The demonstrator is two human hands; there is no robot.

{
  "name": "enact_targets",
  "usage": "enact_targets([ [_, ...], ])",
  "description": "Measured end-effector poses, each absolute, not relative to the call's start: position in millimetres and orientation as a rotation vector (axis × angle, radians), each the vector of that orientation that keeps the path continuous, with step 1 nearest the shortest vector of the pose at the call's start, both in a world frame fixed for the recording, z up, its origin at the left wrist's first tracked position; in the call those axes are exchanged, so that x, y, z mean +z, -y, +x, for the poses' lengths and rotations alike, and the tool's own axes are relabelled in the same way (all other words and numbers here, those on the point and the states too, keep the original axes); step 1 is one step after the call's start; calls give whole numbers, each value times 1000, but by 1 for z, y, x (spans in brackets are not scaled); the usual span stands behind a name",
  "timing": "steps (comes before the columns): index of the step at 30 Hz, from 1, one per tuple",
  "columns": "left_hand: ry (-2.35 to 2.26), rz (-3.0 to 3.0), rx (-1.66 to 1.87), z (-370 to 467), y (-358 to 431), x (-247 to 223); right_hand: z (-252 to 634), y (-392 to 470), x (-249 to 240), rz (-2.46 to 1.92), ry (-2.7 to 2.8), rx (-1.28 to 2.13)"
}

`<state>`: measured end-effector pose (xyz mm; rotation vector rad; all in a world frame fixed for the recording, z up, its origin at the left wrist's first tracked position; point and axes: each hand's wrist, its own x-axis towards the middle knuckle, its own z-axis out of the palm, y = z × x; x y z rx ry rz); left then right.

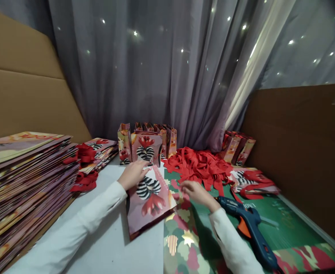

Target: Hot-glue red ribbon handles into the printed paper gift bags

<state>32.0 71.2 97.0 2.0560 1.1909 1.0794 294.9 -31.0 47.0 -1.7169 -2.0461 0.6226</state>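
A pink paper gift bag (153,201) with a zebra-striped and red flower print lies tilted on the white surface, its printed side up. My left hand (134,174) is closed on its far edge, where a thin bit of red shows by the fingertips. To the right of the bag, apart from it, my right hand (197,193) hovers with fingers curled together; whatever they may hold is too small to make out. A heap of red ribbon strips (200,165) lies just beyond the right hand. Beside the right wrist rests a blue glue gun (250,228) with an orange trigger.
Standing gift bags (146,144) are lined up at the back, with more bags (235,148) at the back right. A tall stack of flat bags (27,190) fills the left. Cardboard walls (304,152) and a grey curtain (144,76) enclose the table.
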Motion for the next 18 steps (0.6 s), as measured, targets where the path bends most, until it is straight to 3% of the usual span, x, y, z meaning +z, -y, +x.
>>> enact_targets([
  [1,-1160,2111,1042,35,-50,93,296,15,45,-1888,2038,316],
  [3,-1005,2417,780,36,1,71,297,-13,38,-2023,1993,73],
  [7,-941,2696,566,21,83,-3,297,-41,19,-2012,1919,28],
  [10,-1010,2785,542,12,97,-42,293,-41,14,-1889,1794,21],
  [15,-1357,2787,493,28,77,-39,272,-16,24,-1594,1619,207],
  [18,-1501,2709,513,41,65,-25,257,9,28,-1218,1456,817],
])
